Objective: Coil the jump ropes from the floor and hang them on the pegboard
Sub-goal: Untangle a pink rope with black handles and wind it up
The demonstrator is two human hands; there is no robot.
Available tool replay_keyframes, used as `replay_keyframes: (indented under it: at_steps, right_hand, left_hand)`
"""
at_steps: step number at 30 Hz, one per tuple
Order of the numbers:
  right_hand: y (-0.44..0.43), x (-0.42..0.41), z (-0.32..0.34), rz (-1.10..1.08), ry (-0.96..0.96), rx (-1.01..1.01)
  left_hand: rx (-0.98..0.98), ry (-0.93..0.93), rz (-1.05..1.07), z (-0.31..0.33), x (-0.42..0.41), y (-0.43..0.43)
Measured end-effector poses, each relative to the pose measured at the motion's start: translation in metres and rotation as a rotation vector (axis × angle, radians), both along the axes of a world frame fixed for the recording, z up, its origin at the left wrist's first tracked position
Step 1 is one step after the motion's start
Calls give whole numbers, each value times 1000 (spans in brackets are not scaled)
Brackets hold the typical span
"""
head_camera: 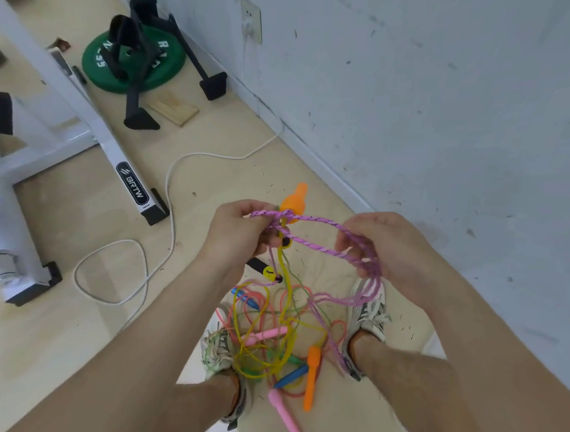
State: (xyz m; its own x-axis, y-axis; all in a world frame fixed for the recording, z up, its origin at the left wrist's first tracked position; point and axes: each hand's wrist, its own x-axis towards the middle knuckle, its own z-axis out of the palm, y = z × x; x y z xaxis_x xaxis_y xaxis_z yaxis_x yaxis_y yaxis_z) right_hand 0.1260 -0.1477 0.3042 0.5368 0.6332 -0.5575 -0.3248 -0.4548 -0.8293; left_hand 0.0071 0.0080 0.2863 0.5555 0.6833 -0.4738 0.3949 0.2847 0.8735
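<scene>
A purple braided jump rope point(313, 221) stretches between my two hands at chest height. My left hand point(239, 233) grips one end of its loops together with a black-and-yellow handle point(267, 271) that hangs below. My right hand point(378, 251) holds several purple loops that droop toward the floor. An orange handle point(296, 198) shows just behind the rope. Between my feet lies a tangle of yellow, pink and green ropes point(269, 341) with pink point(286, 416), orange point(311, 377) and blue point(292, 376) handles. No pegboard is in view.
A white wall point(418, 90) with an outlet runs along the right. A white cable point(163, 215) snakes over the floor. A white bench frame point(92, 130) stands at left, and a green weight plate point(133, 63) with black stands sits beyond it.
</scene>
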Motion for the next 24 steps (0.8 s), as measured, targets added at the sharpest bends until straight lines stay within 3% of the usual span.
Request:
replay_keyframes:
  at_steps: [2, 5, 7, 10, 13, 19, 24]
  right_hand:
    - [4, -4, 0, 47, 30, 7]
    - [12, -17, -4, 145, -238, -41]
    - [16, -17, -11, 42, -438, -53]
    - [17, -10, -13, -36, -486, -60]
    - [17, -12, -11, -3, -441, -53]
    - [17, -9, -7, -190, 15, 108]
    - [15, -5, -12, -287, 64, 89]
  left_hand:
    - [43, -18, -33, 1, 4, -12]
    - [114, -54, -97, 0, 9, -27]
    - [256, -63, -187, -2, 10, -32]
    - [536, -39, -336, -3, 10, -32]
    - [546, -36, -297, 4, 11, -32]
    - [461, -66, -272, 6, 10, -26]
    - [422, -113, -390, 3, 9, -26]
